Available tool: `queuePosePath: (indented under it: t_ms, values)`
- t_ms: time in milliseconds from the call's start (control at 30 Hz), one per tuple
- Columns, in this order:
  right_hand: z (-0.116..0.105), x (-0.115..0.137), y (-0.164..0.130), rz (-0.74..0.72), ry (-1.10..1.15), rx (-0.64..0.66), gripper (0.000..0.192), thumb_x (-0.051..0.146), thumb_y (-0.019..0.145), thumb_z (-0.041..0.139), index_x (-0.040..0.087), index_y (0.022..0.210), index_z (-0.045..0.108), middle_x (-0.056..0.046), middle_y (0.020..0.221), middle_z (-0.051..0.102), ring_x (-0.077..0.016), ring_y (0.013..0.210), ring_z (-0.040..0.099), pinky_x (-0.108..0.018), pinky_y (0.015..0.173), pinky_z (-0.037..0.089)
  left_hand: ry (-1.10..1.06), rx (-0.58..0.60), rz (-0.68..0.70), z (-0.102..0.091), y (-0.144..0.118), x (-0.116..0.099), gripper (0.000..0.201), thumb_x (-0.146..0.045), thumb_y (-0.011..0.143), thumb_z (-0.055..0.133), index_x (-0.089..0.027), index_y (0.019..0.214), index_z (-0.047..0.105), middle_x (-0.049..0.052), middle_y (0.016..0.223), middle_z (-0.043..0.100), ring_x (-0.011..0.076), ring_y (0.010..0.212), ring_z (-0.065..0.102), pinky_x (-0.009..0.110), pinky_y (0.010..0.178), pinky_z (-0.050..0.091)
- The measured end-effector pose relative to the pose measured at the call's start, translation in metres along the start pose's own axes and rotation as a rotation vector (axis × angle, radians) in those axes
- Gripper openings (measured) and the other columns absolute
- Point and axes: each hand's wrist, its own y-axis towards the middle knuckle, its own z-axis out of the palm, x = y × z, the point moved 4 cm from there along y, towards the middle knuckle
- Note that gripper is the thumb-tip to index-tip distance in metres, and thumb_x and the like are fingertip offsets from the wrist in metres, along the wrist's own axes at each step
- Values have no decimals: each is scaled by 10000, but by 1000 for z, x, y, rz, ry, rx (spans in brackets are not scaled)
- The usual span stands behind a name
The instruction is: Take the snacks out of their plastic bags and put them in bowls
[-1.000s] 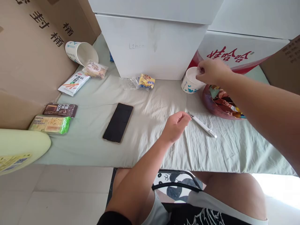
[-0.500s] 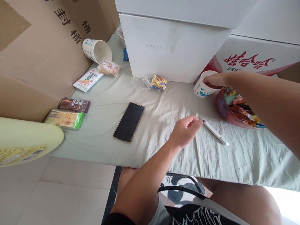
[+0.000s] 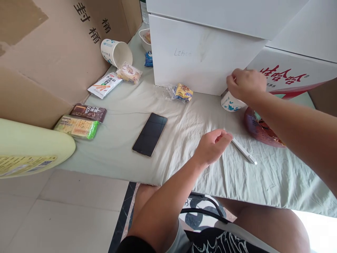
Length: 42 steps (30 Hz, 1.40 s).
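"Paper cup (image 3: pixel 231 104), white with blue leaf print, close to the foot of a big white box (image 3: pixel 189 56), toward the far edge of the surface (image 3: pixel 118 147), right of the middle!"

"And what a crowd around!"

"Just beside, on the near right side, a reddish-purple bowl (image 3: pixel 254 128), partly covered by the right forearm (image 3: pixel 297 116). Against the white box, farther left, a yellow snack packet (image 3: pixel 183 92). Over toward the far left corner, a second cup (image 3: pixel 112 52), tipped on its side. Nearer the near left corner, a pale green container (image 3: pixel 34 140)."

"Anything in the way?"

"Right hand (image 3: pixel 247 84), squarely over the paper cup, hiding rim and contents!"

"Which way up?"

"Upright, judging by the visible wall: base down on the cloth, long axis close to vertical, leaf print toward the near edge."

"And the grip?"

"Right fingers curled inward; anything pinched inside, cannot tell. Left hand (image 3: pixel 214 146) between paper cup and near edge, thumb folded against curled fingers, right at the end of a slim white tool (image 3: pixel 244 151). Pinching or merely beside? Cannot tell!"

"Lie of the tool?"

"Flat, long axis slanting from the left fingertips toward the near right corner. Well apart to the left, a dark phone (image 3: pixel 150 134), also flat."
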Motion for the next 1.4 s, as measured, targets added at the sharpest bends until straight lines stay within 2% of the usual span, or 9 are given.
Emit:
queuePosePath:
  t_ms: [233,400,667,833,933,1100,1200,1300,1400]
  values:
    - [30,127,-20,-433,207,283,713,293,883,663,302,1565,457,-132,1669,398,-383,1406,516,-561,1117,457,-68,-93,63,-1,5,1,297,-438,898,585,-202,726,532,-38,663,419,116,628,349,308,620,271]
    - [62,146,-12,-408,309,269,723,201,835,646,279,1534,480,-154,1588,447,-392,1402,509,-574,1122,465,-125,-230,141,-9,7,3,382,-373,930,547,-210,632,373,-30,623,326,120,634,304,316,604,246]
    - [65,90,-87,-313,501,150,535,271,737,648,273,1271,616,-121,1199,632,-319,966,647,-444,773,545,-72,-208,179,-11,6,0,384,-384,918,541,-214,636,343,-49,613,301,101,597,280,301,588,257]
    - [61,13,-155,25,958,49,439,339,740,675,279,1152,534,-6,951,637,-218,814,604,-385,749,514,-20,-277,186,-9,10,6,388,-434,934,535,-214,647,394,-49,617,332,105,606,345,276,606,306]
    - [64,-18,-197,178,1063,-83,392,367,788,674,281,1129,500,11,910,598,-191,762,573,-365,711,506,72,-313,118,-4,14,11,315,-468,883,665,-208,774,525,-18,749,544,130,739,519,270,719,418]
    - [69,-9,-244,72,1023,-201,450,362,814,702,286,1216,513,-88,1166,638,-294,1101,641,-517,979,560,122,25,-35,21,28,36,466,-470,708,881,-190,986,633,44,942,705,219,947,673,324,859,511]
    - [64,-7,-253,-86,1038,-127,631,349,814,712,277,1402,494,-144,1349,604,-328,1280,598,-544,1074,539,41,24,-21,21,33,47,474,-474,704,884,-191,1011,660,48,950,733,238,964,706,354,901,538]
    - [60,-33,-253,-113,1208,13,697,425,888,692,280,1518,433,-139,1385,620,-281,1173,670,-468,969,598,-106,16,-65,14,32,50,538,-457,707,871,-208,1138,670,80,1087,767,281,1046,735,421,963,557]
    - [64,-67,-245,3,1414,126,597,562,915,681,244,1408,570,-126,1281,691,-267,1098,704,-440,921,614,-116,249,-201,16,23,50,619,-440,681,890,-222,1219,674,125,1154,771,330,1028,756,466,896,589]
